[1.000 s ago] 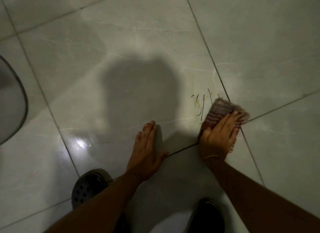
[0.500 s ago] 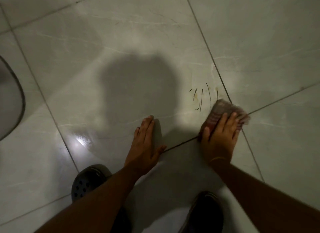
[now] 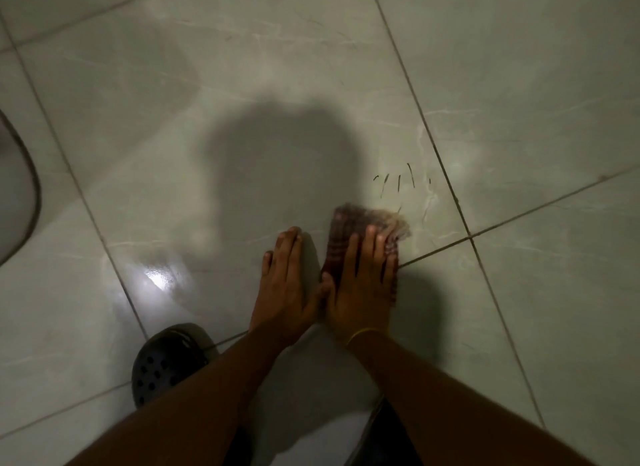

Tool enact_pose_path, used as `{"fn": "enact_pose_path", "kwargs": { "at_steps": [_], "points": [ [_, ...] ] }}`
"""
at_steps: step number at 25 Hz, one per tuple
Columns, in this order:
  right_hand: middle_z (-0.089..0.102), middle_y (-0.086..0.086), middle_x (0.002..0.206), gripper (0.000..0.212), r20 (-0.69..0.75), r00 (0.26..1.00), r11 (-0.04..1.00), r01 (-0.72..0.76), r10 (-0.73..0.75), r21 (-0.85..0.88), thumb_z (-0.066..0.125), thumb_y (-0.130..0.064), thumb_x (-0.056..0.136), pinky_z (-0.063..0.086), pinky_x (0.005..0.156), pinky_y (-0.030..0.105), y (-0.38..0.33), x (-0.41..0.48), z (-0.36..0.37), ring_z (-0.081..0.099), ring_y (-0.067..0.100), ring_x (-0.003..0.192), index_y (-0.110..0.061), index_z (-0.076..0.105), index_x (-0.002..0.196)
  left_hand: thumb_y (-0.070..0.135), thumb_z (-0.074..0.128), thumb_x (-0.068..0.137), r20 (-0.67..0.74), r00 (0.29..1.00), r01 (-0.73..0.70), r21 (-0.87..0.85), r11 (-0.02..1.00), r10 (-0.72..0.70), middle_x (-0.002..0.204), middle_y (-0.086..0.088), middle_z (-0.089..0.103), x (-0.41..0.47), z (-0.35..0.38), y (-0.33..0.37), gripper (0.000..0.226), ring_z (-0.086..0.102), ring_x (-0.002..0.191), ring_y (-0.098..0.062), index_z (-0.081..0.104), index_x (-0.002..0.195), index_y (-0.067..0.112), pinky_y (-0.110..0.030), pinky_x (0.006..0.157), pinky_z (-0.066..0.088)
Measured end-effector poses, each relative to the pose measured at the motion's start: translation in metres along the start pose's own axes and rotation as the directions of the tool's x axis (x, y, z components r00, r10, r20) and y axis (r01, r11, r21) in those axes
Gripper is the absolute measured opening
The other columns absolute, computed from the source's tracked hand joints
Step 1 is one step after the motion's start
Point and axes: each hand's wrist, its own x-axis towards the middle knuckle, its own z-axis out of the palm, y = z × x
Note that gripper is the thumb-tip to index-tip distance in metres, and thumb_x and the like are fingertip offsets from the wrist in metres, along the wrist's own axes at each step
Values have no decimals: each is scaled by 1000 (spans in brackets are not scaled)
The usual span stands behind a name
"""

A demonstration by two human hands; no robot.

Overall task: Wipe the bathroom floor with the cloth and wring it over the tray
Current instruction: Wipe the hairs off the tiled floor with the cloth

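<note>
A striped reddish-brown cloth (image 3: 349,223) lies flat on the pale tiled floor (image 3: 242,84), blurred at its far edge. My right hand (image 3: 360,285) presses down on the cloth with its fingers spread over it. My left hand (image 3: 282,285) rests flat on the bare tile just left of it, thumb touching the right hand. A few short dark streaks (image 3: 398,181) mark the tile just beyond the cloth. A rounded grey tray (image 3: 20,202) shows partly at the left edge.
A dark perforated clog (image 3: 166,361) stands at the lower left near my left forearm. A second dark shoe (image 3: 388,438) is mostly hidden under my right arm. Grout lines cross the glossy tiles, with a bright light reflection (image 3: 157,275) left of my hands.
My right hand has slid the cloth leftward and nearer to me, away from the grout crossing, until it meets my left hand. The dark streaks now lie uncovered beyond the cloth.
</note>
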Motion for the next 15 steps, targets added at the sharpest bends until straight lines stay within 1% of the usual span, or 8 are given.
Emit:
{"fn": "enact_pose_path", "kwargs": {
  "at_steps": [3, 5, 7, 8, 10, 11, 13, 15],
  "points": [
    [14, 26, 177, 89, 49, 997, 998, 57, -57, -3, 42, -59, 102, 11, 132, 60, 19, -46, 11, 14, 45, 164, -3, 24, 169, 72, 33, 100, 37, 999, -35, 53, 998, 33, 180, -1, -4, 0, -1, -5, 96, -5, 167, -20, 5, 169, 13, -45, 132, 1],
    [16, 28, 176, 91, 42, 998, 999, 39, -37, -27, 43, -59, 102, 13, 132, 61, 47, -43, 4, 15, 46, 164, -1, 22, 169, 73, 31, 99, 52, 998, -45, 91, 995, 41, 179, 0, -9, 0, -2, -7, 96, -11, 166, -18, 1, 169, 15, -44, 131, -2],
    [17, 31, 175, 91, -8, 997, 996, -75, 75, -43, 41, -58, 103, 15, 131, 63, 78, -11, -10, 18, 48, 163, 3, 23, 167, 73, 30, 100, 45, 998, -51, 123, 991, 46, 179, 1, -11, 1, -1, -7, 96, -14, 165, -18, -1, 169, 15, -43, 131, -2],
    [17, 31, 174, 91, -45, 985, 986, -166, 165, -32, 41, -58, 104, 17, 130, 63, 92, 14, -17, 18, 48, 162, 5, 22, 167, 73, 30, 100, 42, 998, -53, 136, 989, 48, 179, 0, -12, 1, -1, -7, 96, -14, 165, -18, -1, 169, 15, -44, 130, -2],
    [14, 30, 175, 91, -99, 939, 945, -327, 328, 30, 38, -58, 104, 18, 130, 63, 105, 73, -33, 17, 48, 163, 3, 18, 168, 73, 33, 101, 39, 998, -57, 155, 986, 52, 179, -1, -14, 0, 1, -7, 97, -14, 166, -20, -3, 169, 14, -45, 130, -1],
    [11, 30, 176, 91, -101, 922, 927, -369, 374, 64, 35, -58, 104, 17, 130, 63, 101, 99, -40, 15, 48, 163, 2, 14, 169, 73, 35, 101, 40, 998, -58, 162, 985, 52, 179, -1, -14, 0, 2, -8, 98, -14, 166, -20, -3, 169, 14, -46, 130, -1],
    [11, 30, 176, 91, -105, 913, 919, -388, 394, 68, 32, -59, 103, 17, 131, 64, 76, 129, -46, 15, 48, 163, 2, 13, 169, 74, 36, 100, 44, 998, -59, 169, 984, 52, 179, -1, -13, 1, 2, -8, 99, -13, 166, -21, -3, 169, 15, -47, 130, 1],
    [16, 31, 175, 90, -120, 943, 950, -309, 311, 39, 34, -58, 104, 18, 130, 63, 46, 127, -42, 19, 49, 162, 3, 19, 168, 75, 36, 100, 50, 998, -57, 168, 984, 49, 179, 0, -14, 1, 2, -9, 99, -14, 166, -20, -6, 169, 18, -46, 130, 0]
  ]
}}
